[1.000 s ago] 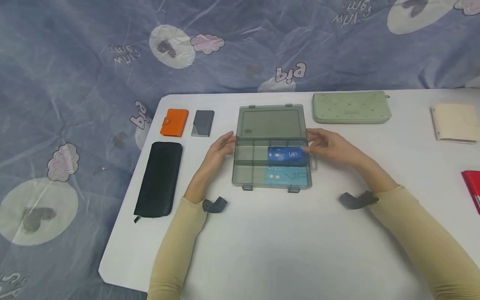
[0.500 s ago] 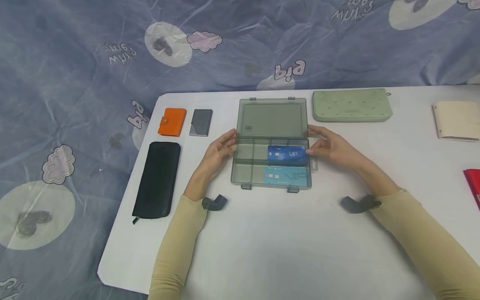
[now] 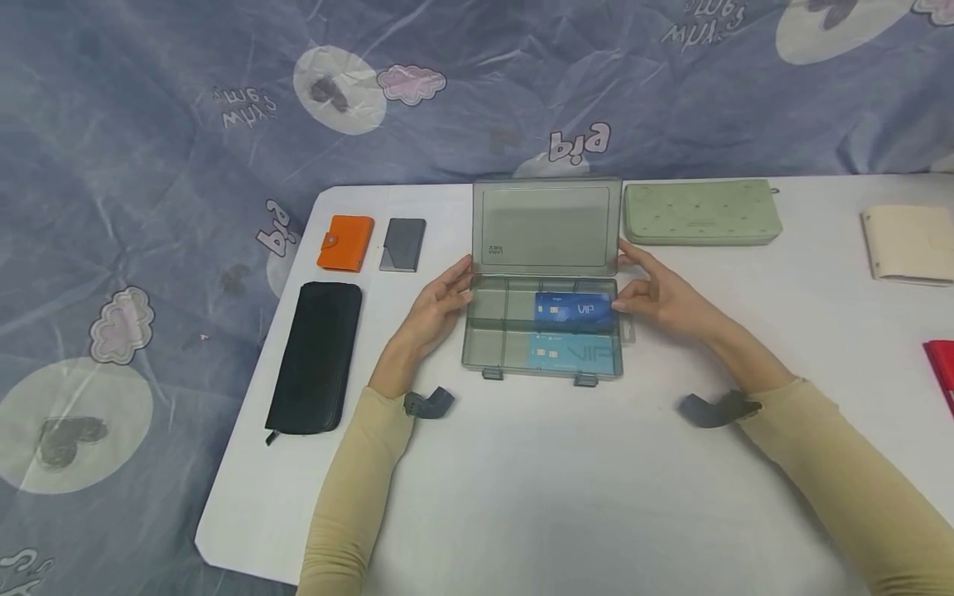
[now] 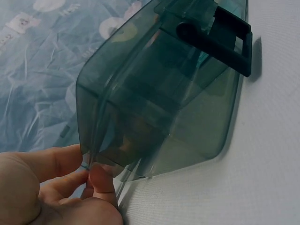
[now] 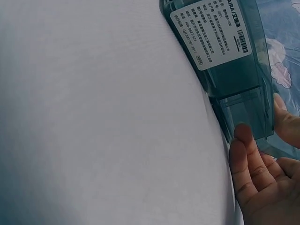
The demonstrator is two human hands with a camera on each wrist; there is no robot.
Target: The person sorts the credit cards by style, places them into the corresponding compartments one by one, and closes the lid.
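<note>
A see-through grey-green plastic divider box (image 3: pixel 484 345) lies on the white table, its lid (image 3: pixel 547 228) swung back and tilted up from the hinge. A dark blue VIP card (image 3: pixel 572 310) is in the back row of compartments. A light blue VIP card (image 3: pixel 570 354) shows in the front row. My left hand (image 3: pixel 426 320) grips the box's left side near the hinge, and the left wrist view shows thumb and fingers (image 4: pixel 102 180) pinching a corner. On the opposite side, my right hand (image 3: pixel 663 294) holds the box by its edge near the lid, thumb on the rim.
An orange card wallet (image 3: pixel 346 242), a grey card case (image 3: pixel 402 245) and a black zip wallet (image 3: pixel 315 358) lie to the left. Behind and right are a green zip wallet (image 3: pixel 702 213), a cream wallet (image 3: pixel 909 243) and a partly cut-off red item (image 3: pixel 942 371).
The box's lid has tilted further up from the table, its far edge rising. Both hands have stayed at the box's sides, with the right fingers shifting slightly up along the lid edge.
</note>
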